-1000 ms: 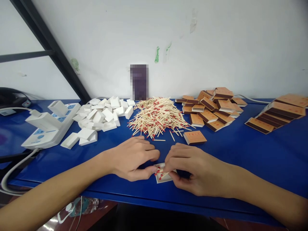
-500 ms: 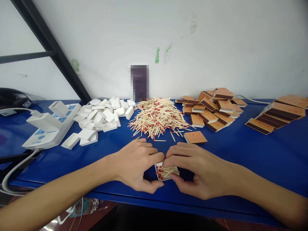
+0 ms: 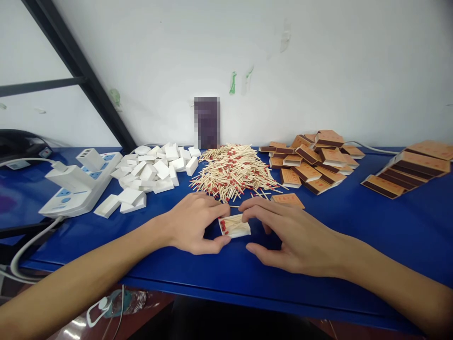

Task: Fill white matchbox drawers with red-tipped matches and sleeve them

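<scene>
A small white matchbox tray (image 3: 240, 233) lies level in front of me, with matches (image 3: 234, 224) inside, their red heads toward its left end. My left hand (image 3: 198, 224) grips that end, index finger at the far side and thumb at the near corner. At the tray's right end is my right hand (image 3: 290, 236), thumb and fingers apart. Its index fingertip hovers over or touches the far right corner; I cannot tell which. Just beyond my hands spreads a big heap of loose matches (image 3: 235, 172). One orange matchbox sleeve (image 3: 288, 200) lies behind my right hand, partly hidden.
White trays (image 3: 155, 167) are piled at the back left, beside a power strip (image 3: 71, 203) with plugged-in chargers. Orange sleeves (image 3: 318, 160) form a heap at the back right, and more sleeves (image 3: 410, 167) lean farther right. A dark pixelated object (image 3: 207, 123) stands against the wall.
The tray of matches has moved away from me and slightly left with both hands. My right thumb has come off the tray and that hand has opened. More of the matches show.
</scene>
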`<state>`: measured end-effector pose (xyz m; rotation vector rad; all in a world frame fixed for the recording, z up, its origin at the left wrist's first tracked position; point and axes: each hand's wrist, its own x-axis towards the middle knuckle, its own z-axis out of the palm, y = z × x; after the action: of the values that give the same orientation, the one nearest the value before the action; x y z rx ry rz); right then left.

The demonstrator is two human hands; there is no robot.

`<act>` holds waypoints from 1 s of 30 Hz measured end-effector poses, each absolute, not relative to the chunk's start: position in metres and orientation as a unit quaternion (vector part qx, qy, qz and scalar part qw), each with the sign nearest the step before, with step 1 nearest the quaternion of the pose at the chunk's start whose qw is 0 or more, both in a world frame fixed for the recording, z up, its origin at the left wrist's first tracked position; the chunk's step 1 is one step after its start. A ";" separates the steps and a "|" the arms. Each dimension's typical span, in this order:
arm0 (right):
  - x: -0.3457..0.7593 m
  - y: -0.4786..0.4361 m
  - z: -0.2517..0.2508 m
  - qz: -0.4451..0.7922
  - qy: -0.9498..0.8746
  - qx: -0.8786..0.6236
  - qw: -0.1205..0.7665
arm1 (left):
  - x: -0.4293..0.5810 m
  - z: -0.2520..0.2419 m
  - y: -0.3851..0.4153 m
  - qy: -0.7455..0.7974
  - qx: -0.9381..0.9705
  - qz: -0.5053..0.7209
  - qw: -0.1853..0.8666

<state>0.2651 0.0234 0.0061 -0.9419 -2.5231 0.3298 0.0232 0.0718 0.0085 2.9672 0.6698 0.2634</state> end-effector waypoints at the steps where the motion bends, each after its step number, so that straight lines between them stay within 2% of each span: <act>1: 0.265 0.024 0.007 0.125 -0.907 -0.352 0.193 | 0.023 0.008 0.072 0.215 0.972 0.090 0.037; 5: 0.263 0.027 0.007 0.159 -0.907 -0.359 0.150 | 0.023 0.006 0.070 0.190 0.974 0.120 0.013; 11: 0.261 0.028 0.003 0.166 -0.900 -0.370 0.160 | 0.022 0.005 0.072 0.174 0.975 0.138 0.007; 16: 0.260 0.027 -0.001 0.118 -0.904 -0.372 0.178 | 0.020 0.007 0.075 0.180 0.970 0.166 0.004; 21: 0.263 0.028 -0.004 -0.014 -0.907 -0.360 0.218 | 0.019 0.008 0.077 0.209 0.957 0.199 -0.021; 30: 0.263 0.029 -0.002 -0.038 -0.919 -0.343 0.193 | 0.019 0.008 0.077 0.214 0.958 0.189 -0.028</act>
<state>0.2633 0.0289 -0.0016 -0.9611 -2.5772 -0.1069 0.0193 0.0774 0.0081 3.0645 0.6842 0.6059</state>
